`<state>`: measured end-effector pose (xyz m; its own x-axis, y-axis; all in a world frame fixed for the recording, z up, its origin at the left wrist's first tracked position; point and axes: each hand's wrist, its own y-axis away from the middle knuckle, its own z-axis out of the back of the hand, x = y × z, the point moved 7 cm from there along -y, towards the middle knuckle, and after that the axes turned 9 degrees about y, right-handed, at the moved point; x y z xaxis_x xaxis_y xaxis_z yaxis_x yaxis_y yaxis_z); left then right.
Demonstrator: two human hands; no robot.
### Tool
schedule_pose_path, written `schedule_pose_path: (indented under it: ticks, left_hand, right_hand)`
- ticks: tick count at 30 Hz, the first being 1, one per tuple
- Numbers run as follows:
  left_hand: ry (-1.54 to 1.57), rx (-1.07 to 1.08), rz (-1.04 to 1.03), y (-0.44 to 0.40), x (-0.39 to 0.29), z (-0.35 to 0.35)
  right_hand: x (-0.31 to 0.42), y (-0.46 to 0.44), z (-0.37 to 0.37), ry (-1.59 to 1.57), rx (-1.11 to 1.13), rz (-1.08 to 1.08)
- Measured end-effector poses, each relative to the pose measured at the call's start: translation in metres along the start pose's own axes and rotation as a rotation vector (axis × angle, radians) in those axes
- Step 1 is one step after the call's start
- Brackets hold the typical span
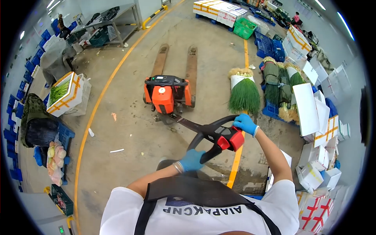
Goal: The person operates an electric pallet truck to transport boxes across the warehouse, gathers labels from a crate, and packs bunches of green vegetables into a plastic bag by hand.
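Note:
An orange and black electric pallet jack (162, 100) stands in front of me, its two worn forks (191, 64) pointing away and bearing no load. Its black looped tiller handle (203, 133), with red parts at the head, reaches back towards my body and is turned to the right. My left hand (192, 160), in a blue glove, is closed around the near left end of the handle. On the far right end, my right hand (245, 124), gloved in blue too, is wrapped round the grip beside the red part. Its fingertips are partly hidden.
Bundles of green onions (244, 94) lie right of the jack, near a blue pallet (274, 111) and stacked white foam boxes (313, 113). Left, beyond a yellow floor line (102, 92), sits a foam box of greens (58, 93). A metal table (105, 23) stands far left; a green crate (244, 27) lies ahead.

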<state>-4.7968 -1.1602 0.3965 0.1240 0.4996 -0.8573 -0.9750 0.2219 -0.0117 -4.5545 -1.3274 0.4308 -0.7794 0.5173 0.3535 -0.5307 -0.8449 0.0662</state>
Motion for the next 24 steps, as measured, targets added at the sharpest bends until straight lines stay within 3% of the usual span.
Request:
schedule_pose_path:
  ticks: [6,10,15,19,23,24]
  left_hand:
    - [-0.028,-0.055,0.075,-0.033,0.019,0.037]
    - [-0.041,-0.08,0.055,-0.052,0.048,0.064]
    - [-0.064,-0.088,0.047,-0.06,0.073,0.115]
    - [-0.039,-0.066,0.013,-0.061,0.118,0.162]
    - [-0.056,-0.033,-0.032,-0.046,0.151,0.234]
    - [-0.066,-0.022,-0.045,-0.041,0.164,0.257]
  right_hand:
    - [-0.01,-0.059,0.017,-0.01,-0.082,0.017]
    - [-0.018,-0.102,0.016,-0.089,0.001,-0.123]
    - [-0.015,-0.163,0.005,-0.138,0.028,-0.145]
    - [0.007,-0.214,-0.003,-0.186,0.022,-0.155]
    - [0.041,-0.276,-0.016,0.046,-0.035,-0.039]
    - [0.065,-0.292,-0.014,-0.063,0.022,-0.048]
